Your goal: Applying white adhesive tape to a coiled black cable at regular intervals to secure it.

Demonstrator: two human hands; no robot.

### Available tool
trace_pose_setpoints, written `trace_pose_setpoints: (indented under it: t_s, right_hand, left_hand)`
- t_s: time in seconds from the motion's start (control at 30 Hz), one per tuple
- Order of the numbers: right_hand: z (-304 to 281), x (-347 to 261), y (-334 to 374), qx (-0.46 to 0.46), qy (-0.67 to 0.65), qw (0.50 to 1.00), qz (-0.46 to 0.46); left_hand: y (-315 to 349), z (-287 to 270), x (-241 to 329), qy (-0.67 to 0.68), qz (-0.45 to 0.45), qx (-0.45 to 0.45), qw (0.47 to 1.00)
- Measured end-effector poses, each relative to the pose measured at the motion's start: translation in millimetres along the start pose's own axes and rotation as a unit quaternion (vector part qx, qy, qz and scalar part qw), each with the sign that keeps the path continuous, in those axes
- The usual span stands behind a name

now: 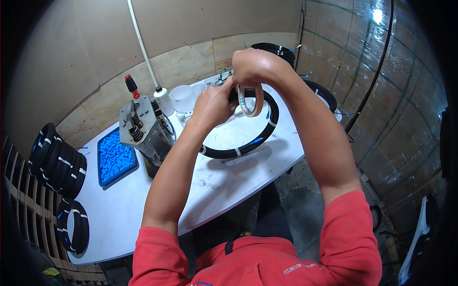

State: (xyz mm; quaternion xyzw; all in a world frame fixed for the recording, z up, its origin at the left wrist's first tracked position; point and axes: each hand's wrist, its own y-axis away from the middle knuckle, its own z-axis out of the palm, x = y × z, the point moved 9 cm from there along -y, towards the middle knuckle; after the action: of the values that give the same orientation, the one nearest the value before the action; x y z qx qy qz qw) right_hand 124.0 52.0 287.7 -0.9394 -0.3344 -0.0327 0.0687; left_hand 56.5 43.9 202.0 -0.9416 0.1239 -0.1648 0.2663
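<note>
Tape roll (251,101) clamped in right hand (250,66), raised over black hose coil (248,143) on white counter (133,209). Left hand (214,102) pinched at roll's edge. Blue-filled tray (114,159) left.

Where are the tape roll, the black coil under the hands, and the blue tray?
tape roll (251,101), head view, on its pale outer band.
black coil (238,151), head view, on its near arc.
blue tray (114,157), head view, on its blue contents.
</note>
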Motion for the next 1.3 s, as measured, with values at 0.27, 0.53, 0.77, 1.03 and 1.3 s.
trace_pose_setpoints:
  t_s: [0.27, 0.53, 0.77, 1.03, 1.3]
  right_hand:
    - [15.3, 4.4, 25.9, 0.023, -0.083, 0.995, 0.055]
    - [83.4, -0.2, 72.9, 0.292, -0.270, 0.917, 0.043]
    - [144.6, 1.9, 67.6, 0.392, -0.414, 0.821, 0.013]
    - [152.7, 2.5, 67.8, 0.358, -0.378, 0.851, -0.069]
    - [75.2, 62.2, 68.7, 0.374, -0.363, 0.853, 0.026]
  left_hand:
    - [-0.2, -6.2, 3.4, 0.070, 0.030, 0.026, 0.997]
    - [-0.8, -7.2, -6.0, 0.088, 0.003, 0.022, 0.996]
    - [-4.4, -6.2, -6.6, 0.114, 0.018, -0.013, 0.993]
    - [-0.9, -4.3, -12.1, 0.008, 0.049, 0.037, 0.998]
    - [3.1, -6.4, -17.0, -0.016, 0.040, 0.037, 0.998]
